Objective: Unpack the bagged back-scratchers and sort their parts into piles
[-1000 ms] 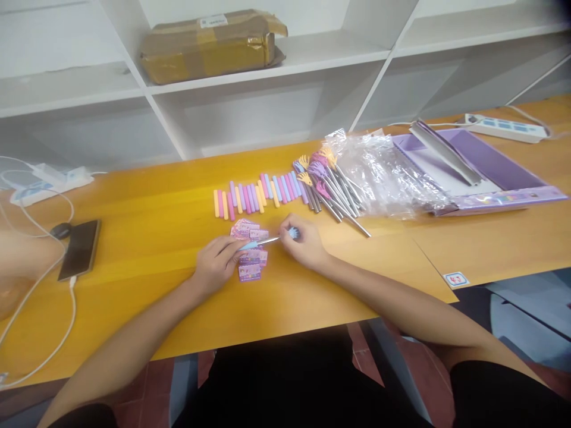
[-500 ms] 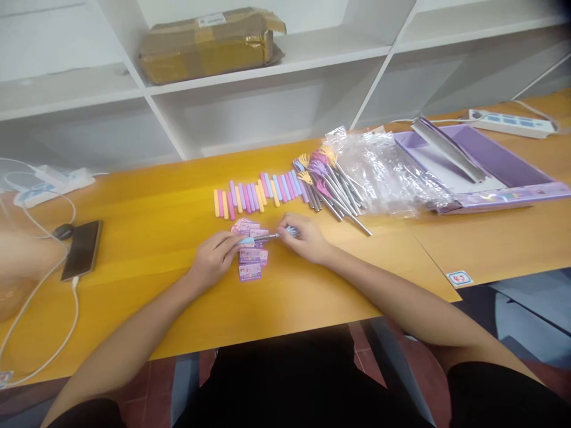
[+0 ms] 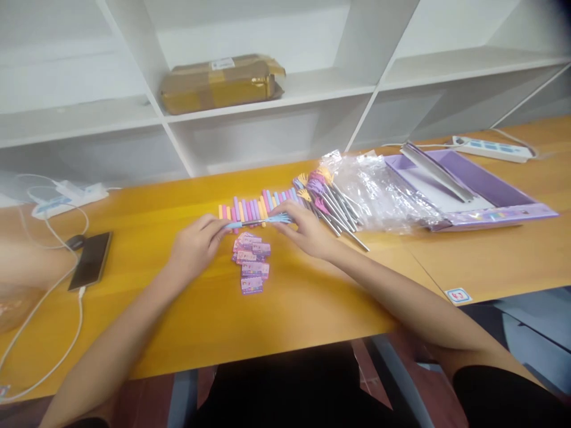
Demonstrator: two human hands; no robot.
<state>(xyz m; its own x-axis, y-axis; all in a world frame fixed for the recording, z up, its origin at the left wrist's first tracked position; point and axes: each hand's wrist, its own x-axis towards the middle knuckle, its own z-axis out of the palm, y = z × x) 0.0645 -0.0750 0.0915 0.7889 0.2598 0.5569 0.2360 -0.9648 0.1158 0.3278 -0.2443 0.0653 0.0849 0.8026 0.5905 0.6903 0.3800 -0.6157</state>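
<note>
A telescopic back scratcher (image 3: pixel 252 223) with a light-blue handle, metal rod and blue claw-shaped head lies level between my hands, over the front ends of the coloured handle grips. My left hand (image 3: pixel 195 241) is closed around its blue handle. My right hand (image 3: pixel 307 229) pinches it near the claw head, which shows partly past the fingers. Behind is a row of orange, pink, purple and blue handle grips (image 3: pixel 248 209). Small printed purple cards (image 3: pixel 253 270) lie overlapped just in front of the hands. To the right, several back scratchers (image 3: pixel 332 205) without coloured grips are heaped together.
Clear plastic bags (image 3: pixel 379 193) spread beside the heap, against an open purple box (image 3: pixel 499 172). Power strips stand at the right (image 3: pixel 493 148) and left (image 3: pixel 66 199). A phone (image 3: pixel 91 261) on a white cable lies left. A taped carton (image 3: pixel 220 86) sits on the white shelf.
Both hands have moved away from me with the back scratcher, off the cards and over the row of grips. More of the claw head shows. The camera view has tilted up slightly.
</note>
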